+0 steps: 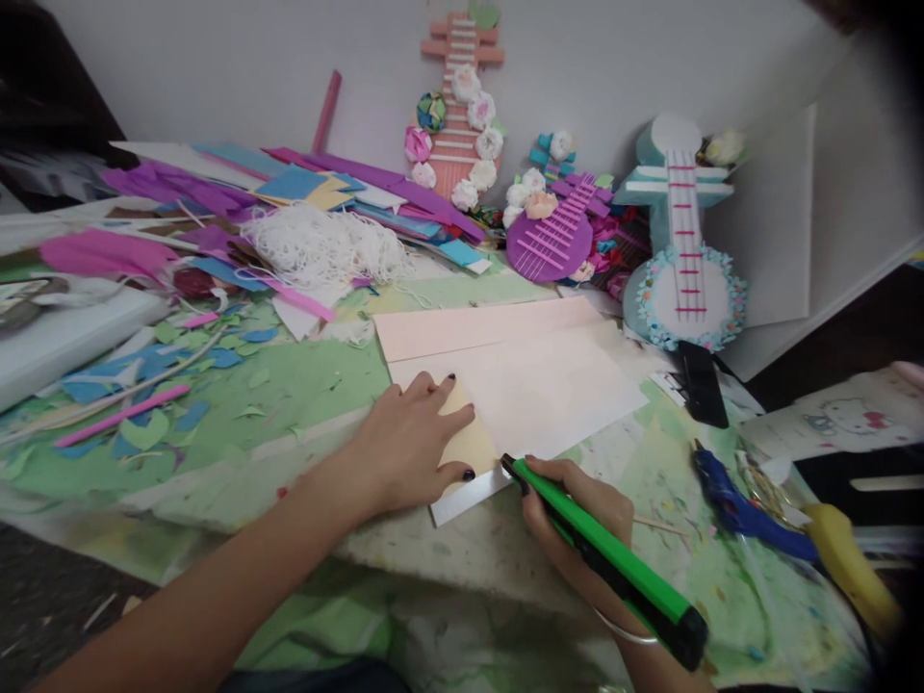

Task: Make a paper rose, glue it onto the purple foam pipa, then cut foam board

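Note:
My left hand [415, 443] lies with fingers spread on a small cream-yellow piece of card [473, 448], pressing it onto a large white sheet [563, 385]. A pale pink strip [491, 327] runs along the sheet's far edge. In my right hand [588, 510] is a green and black utility knife [613, 553], its front end down at the yellow card's right corner, close to the sheet's near edge. Whether the blade is out and touching the card I cannot tell. A thin wooden stick [660, 526] lies just right of my right hand.
Decorated paper instruments in coral [462, 125], purple [552, 241] and pale blue [685, 231] stand at the back. White string [324, 245] and coloured paper lie left. On the right are a phone [702, 385], a blue glue gun [747, 505] and a yellow-handled thing [852, 568].

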`<state>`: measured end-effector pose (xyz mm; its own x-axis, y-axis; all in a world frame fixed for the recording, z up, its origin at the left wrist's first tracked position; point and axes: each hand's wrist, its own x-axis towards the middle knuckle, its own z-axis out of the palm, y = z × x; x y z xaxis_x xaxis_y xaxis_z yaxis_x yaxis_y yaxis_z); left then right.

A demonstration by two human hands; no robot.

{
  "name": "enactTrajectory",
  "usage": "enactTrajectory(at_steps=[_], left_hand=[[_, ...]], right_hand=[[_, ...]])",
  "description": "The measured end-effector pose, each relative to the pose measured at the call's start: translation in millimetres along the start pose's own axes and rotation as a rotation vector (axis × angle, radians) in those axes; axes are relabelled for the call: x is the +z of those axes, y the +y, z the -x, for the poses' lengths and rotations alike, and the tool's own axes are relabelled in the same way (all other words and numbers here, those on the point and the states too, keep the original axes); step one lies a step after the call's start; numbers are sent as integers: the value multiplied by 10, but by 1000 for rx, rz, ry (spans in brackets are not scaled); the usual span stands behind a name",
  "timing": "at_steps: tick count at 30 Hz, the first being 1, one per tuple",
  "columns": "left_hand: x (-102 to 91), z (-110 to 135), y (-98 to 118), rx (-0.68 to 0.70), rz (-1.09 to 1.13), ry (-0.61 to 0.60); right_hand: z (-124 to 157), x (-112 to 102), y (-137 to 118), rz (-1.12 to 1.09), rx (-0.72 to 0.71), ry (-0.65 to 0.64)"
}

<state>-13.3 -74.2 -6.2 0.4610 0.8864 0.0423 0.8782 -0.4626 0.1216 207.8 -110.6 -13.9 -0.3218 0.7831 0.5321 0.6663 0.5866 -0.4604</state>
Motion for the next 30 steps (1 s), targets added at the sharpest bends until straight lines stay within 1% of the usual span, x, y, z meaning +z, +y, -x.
enactTrajectory(at_steps=[4, 11, 20, 23, 25, 28, 30], left_hand=[[1, 3, -2, -1, -5, 4], [-10, 1, 10, -8, -1, -16], [-9, 1, 1, -10, 2, -19], [2, 8, 5, -11, 2, -24], [12, 17, 15, -15, 0, -17], [21, 38, 42, -22, 3, 15], [27, 58, 71, -33, 11, 26]], right_hand=[[23, 5, 29, 37, -19, 33], [16, -4, -7, 38, -37, 30], [24, 9, 15, 58, -45, 49], [44, -33, -10, 84, 8, 104], [42, -79, -10, 55, 79, 157], [-55, -169, 36, -98, 228, 180], [-210, -242, 85, -217, 315, 220]])
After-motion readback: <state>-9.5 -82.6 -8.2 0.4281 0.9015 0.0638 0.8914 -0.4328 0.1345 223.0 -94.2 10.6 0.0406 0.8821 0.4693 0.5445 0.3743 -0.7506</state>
